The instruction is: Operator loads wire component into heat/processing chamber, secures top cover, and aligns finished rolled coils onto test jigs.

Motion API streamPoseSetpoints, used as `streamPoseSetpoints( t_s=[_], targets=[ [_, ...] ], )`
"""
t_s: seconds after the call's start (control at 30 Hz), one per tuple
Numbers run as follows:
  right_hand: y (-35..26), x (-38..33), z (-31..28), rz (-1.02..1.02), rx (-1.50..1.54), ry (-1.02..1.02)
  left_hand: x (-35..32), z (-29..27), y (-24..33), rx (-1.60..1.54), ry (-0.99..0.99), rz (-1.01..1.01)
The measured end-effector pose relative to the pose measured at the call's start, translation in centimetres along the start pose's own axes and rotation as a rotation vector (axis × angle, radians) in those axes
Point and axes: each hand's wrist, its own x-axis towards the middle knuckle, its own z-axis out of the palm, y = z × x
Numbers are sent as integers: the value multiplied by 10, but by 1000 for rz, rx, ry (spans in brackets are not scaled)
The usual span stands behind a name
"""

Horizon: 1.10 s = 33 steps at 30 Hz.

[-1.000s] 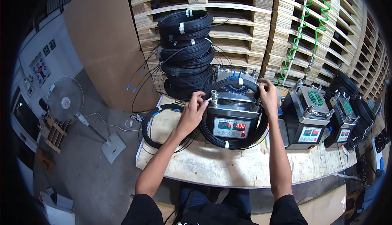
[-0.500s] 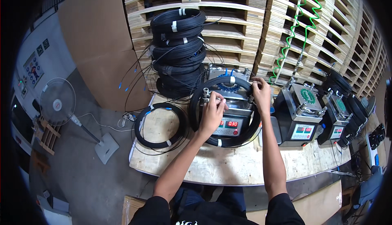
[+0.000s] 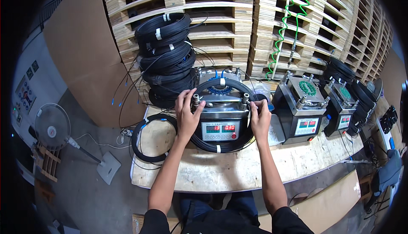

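A black cable coil [image 3: 221, 147] with white ties rings a metal machine [image 3: 221, 115] that has a red digital display on its front. My left hand [image 3: 186, 113] grips the coil at the machine's left post. On the right side, my right hand [image 3: 259, 119] holds the coil beside the other post. The coil's near edge rests on the wooden bench [image 3: 238, 170] in front of the display.
A stack of black coils [image 3: 165, 59] stands behind left, a single flat coil [image 3: 148, 138] lies on the bench's left end. Two similar machines [image 3: 301, 106] [image 3: 342, 104] sit to the right. Wooden pallets [image 3: 238, 21] form the back wall; a floor fan [image 3: 53, 127] stands left.
Both hands have shifted from the machine's top to its two sides, and the coil now sits lower around the machine. The view has moved closer.
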Motion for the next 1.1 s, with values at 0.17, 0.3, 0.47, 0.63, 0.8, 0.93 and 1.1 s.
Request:
streamPoseSetpoints(
  t_s=[0.17,0.3,0.47,0.63,0.8,0.93,1.1],
  targets=[
    [8,-9,-10,-282,-164,68,-1,8,-13,-96,-79,-6],
    [8,-6,-12,-20,-137,10,-3,8,-12,-83,-79,-13],
    [2,-19,10,-20,56,44,-3,8,-9,-99,-57,-33],
    [-10,-32,45,-161,50,-10,-3,7,-5,-69,-62,-16],
    [-24,-18,54,-98,-131,-76,-2,11,-2,-43,-68,-18],
    [-60,48,50,-178,-294,-386,12,-20,-5,131,-138,23],
    [-11,180,93,-792,-500,-365,67,-15,18,253,-191,156]
  ],
)
